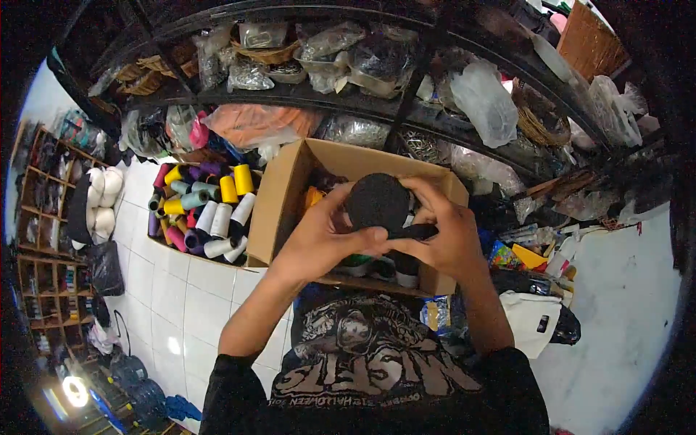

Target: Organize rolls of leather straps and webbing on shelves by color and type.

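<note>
Both hands are raised over an open cardboard box (pixel 279 206), holding a round, matte black roll (pixel 380 205) with its flat face up. My left hand (pixel 326 235) wraps the roll's left side, thumb along the near edge. On the other side, the fingers of my right hand (pixel 444 225) curl round the rim, and the thumb presses near a flat black end or strip (pixel 415 232). Whether that strip belongs to the roll I cannot tell. Inside the box lie black spools with pale rims (pixel 406 277) and an orange item (pixel 314 197), partly hidden by my hands.
Left of the box, another carton holds many-coloured thread cones (pixel 217 217). Behind stands a dark metal rack (pixel 304 90) of plastic bags and baskets. Wooden cubbyholes (pixel 54 246) line the left. A white bag (pixel 529 319) and packets lie at the right.
</note>
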A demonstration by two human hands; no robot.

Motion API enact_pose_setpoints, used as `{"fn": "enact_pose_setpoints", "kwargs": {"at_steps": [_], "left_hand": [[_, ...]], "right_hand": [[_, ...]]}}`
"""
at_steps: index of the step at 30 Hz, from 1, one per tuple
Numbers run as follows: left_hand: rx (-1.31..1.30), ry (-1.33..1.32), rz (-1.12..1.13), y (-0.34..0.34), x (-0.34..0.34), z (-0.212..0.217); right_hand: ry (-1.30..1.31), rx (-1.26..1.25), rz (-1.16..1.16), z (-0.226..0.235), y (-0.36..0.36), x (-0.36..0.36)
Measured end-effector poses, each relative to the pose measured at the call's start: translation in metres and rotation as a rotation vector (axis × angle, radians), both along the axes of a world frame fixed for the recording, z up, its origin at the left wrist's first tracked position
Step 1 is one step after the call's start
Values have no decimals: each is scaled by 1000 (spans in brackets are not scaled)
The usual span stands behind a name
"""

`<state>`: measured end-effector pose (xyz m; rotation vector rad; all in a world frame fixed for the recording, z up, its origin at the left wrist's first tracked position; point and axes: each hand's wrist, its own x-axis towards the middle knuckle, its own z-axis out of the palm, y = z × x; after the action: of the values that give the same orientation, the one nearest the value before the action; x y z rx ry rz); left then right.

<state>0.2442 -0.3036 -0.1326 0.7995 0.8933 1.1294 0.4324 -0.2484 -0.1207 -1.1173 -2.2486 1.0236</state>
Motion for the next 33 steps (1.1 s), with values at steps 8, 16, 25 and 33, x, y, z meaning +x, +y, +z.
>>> {"fn": "enact_pose_setpoints", "kwargs": {"at_steps": [8,16,25,33], "left_hand": [[120,114,128,1,14,-10],[35,139,2,-4,-1,-3],[88,0,45,-8,3,-7],[52,-65,37,-3,-12,-16]], "right_hand": [[-31,193,-21,-9,-5,-5],[-198,18,57,16,4,4],[-134,66,62,17,4,3],[67,264,19,9,6,8]]}}
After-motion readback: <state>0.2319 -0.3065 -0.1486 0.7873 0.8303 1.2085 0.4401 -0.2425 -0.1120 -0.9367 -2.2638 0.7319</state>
